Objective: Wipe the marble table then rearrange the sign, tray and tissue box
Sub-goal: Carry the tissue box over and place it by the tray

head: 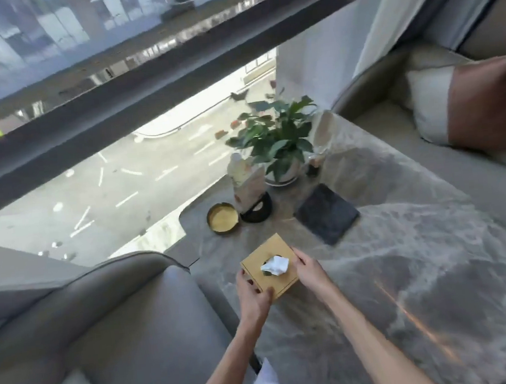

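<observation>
We have the tissue box (269, 265) between both hands, near the tabletop's (404, 255) left edge, a white tissue (275, 265) sticking up from its top opening. Our left hand (253, 296) is closed around the near-left corner, thumb on the lid, and our right hand (309, 271) presses against the right side; whether the box is lifted or resting on the marble we cannot tell.

Beyond it, well apart, the sign (246, 181) stands upright in its dark round base beside a small round gold dish (222, 218), which may be the tray. A dark flat square mat (327, 213) lies to the right, and a potted plant (278, 140) sits at the far edge by the window (83, 84). Sofa seats (141, 324) flank the tabletop.

We see no cloth in either hand, so we judge the wiping is probably finished and the rearranging is under way. The box is not yet set beside the others, and the sign and dish may still need placing.
</observation>
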### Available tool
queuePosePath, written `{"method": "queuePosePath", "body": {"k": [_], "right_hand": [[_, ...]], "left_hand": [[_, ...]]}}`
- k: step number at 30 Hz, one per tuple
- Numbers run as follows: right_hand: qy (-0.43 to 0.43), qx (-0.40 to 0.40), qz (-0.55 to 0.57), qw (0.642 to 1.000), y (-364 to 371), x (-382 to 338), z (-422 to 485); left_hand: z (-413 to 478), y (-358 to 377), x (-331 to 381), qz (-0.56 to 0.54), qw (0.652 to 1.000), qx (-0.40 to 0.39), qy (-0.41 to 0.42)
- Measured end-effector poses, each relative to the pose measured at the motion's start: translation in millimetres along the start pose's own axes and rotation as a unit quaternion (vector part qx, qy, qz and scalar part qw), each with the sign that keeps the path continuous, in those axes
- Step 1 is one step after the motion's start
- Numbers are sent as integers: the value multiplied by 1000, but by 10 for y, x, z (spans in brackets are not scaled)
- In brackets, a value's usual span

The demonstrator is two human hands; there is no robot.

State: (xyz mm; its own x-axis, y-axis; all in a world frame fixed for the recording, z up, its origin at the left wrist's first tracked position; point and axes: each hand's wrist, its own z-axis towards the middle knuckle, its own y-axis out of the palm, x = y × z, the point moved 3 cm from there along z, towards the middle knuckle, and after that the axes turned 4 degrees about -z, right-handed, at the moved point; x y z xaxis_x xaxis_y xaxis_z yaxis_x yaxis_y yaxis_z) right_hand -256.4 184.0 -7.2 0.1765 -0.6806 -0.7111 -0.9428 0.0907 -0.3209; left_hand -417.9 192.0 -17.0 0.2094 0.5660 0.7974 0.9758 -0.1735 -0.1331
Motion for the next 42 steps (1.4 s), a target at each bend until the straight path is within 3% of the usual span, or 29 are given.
{"method": "queuePosePath", "body": {"k": [10, 26, 29, 32, 35, 37, 40, 42], "right_hand": [[21, -14, -52, 998, 415, -500, 527], [26, -29, -75, 996, 486, -489, 706], [25, -38, -84, 995, 493, -461, 746], [29, -46, -75, 996, 516, -414, 788], [80, -13, -28, 996, 551, -257, 798], [132, 7, 71, 989, 599, -145, 766], [193, 8, 240, 951, 718, 3, 764], [206, 1, 279, 938, 769, 61, 780]], "left_hand": [[750, -368, -16, 35, 999, 24, -24], [896, -467, -33, 6, 998, -4, -55], [931, -508, -35, 51, 998, -17, -32], [1208, -532, -405, 57, 996, -47, -47], [1336, -574, -608, 34, 996, -64, -49], [1290, -591, -569, 21, 996, -69, -49], [1276, -580, -501, 11, 997, -63, -53], [1309, -570, -534, 10, 996, -66, -58]]}}
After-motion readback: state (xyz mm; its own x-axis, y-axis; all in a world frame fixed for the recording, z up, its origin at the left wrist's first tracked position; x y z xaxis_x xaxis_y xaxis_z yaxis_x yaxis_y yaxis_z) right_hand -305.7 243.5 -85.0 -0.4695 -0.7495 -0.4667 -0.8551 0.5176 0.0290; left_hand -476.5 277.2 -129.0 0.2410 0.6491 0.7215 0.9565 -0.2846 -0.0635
